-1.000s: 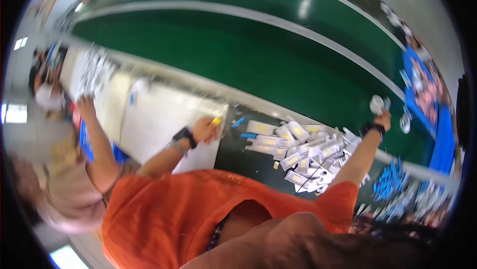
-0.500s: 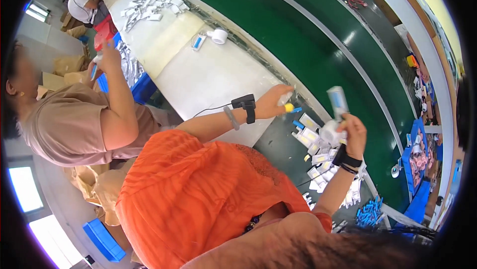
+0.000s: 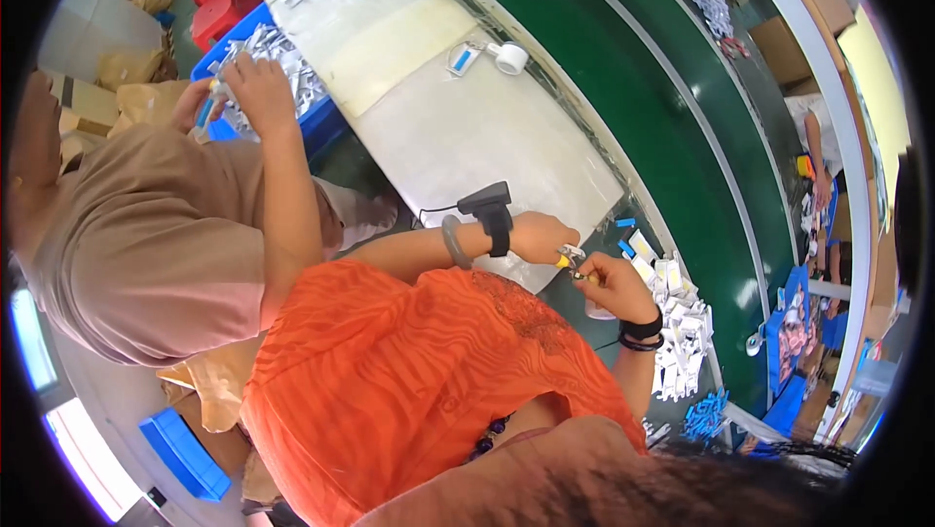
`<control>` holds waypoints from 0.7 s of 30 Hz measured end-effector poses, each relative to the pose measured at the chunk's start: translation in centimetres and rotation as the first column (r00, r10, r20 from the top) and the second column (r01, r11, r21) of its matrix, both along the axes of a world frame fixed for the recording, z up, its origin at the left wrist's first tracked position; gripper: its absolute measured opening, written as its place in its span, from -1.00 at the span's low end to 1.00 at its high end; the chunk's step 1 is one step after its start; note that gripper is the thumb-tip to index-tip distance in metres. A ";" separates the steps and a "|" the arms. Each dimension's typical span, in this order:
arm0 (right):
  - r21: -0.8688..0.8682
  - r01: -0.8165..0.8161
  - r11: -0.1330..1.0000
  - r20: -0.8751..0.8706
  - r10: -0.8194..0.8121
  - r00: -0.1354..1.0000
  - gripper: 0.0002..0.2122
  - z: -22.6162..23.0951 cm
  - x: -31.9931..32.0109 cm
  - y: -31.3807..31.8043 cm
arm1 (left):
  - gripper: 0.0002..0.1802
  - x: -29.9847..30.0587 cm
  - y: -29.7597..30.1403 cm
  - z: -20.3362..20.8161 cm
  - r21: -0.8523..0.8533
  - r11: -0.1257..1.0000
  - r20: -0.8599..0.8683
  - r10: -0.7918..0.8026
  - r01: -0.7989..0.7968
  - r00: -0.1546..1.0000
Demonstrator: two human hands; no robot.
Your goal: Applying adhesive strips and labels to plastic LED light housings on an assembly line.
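Observation:
My left hand (image 3: 543, 237), with a black strapped device and a grey bangle at its wrist, is closed on a small yellow-and-white part (image 3: 566, 258). My right hand (image 3: 623, 290), with black bands at the wrist, pinches close beside it; a small yellowish bit shows at its fingertips, too small to name. Just below the right hand, the edge of a white round piece (image 3: 599, 311) is visible, mostly hidden. Beside my right hand lies a pile of white plastic parts (image 3: 683, 332), some with yellow patches. Several blue pieces (image 3: 626, 246) lie near its far end.
A co-worker (image 3: 175, 225) at the left handles a small blue-and-white part over a blue crate (image 3: 317, 128) of white parts. A white cup-shaped piece (image 3: 508, 58) stands on the pale bench cover (image 3: 467, 147). Beyond runs a green conveyor (image 3: 623, 89). Blue sticks (image 3: 705, 415) are heaped at lower right.
My right hand has come left and down to meet my left hand. The white piece with a blue strip that it held up is no longer seen upright. The view has shifted.

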State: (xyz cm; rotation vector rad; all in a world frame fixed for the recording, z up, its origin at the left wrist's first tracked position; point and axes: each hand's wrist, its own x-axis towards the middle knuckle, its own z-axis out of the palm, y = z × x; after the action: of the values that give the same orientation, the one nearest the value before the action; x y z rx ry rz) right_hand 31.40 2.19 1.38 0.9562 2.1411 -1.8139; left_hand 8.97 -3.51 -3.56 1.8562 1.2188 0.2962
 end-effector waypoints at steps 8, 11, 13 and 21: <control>0.770 0.413 0.486 -0.248 -0.369 0.896 -0.90 -4.2 -1.5 -3.6 | -0.58 0.3 -1.0 -3.0 -0.294 0.950 0.567 0.261 -0.104 0.781; 0.589 0.661 0.464 -0.358 -0.584 0.729 -0.86 -6.7 -1.9 -3.7 | -0.73 1.0 -1.2 -2.4 -0.562 0.780 0.640 0.621 -0.275 0.453; 0.514 0.712 0.479 -0.395 -0.605 0.692 -0.86 -7.4 -2.8 -3.5 | -0.74 0.4 -1.1 -2.5 -0.556 0.761 0.640 0.649 -0.335 0.412; 0.388 0.738 0.553 -0.570 -0.485 0.663 -0.85 -7.4 -6.5 -2.8 | -0.71 -2.3 -1.5 -1.8 -0.573 0.690 0.581 0.722 -0.442 0.375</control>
State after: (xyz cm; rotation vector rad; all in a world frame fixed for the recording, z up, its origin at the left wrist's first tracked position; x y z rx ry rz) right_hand 24.94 -0.59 -5.99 1.8607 3.0304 -1.6905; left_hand 6.68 -4.99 -5.38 0.7032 1.1336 1.1223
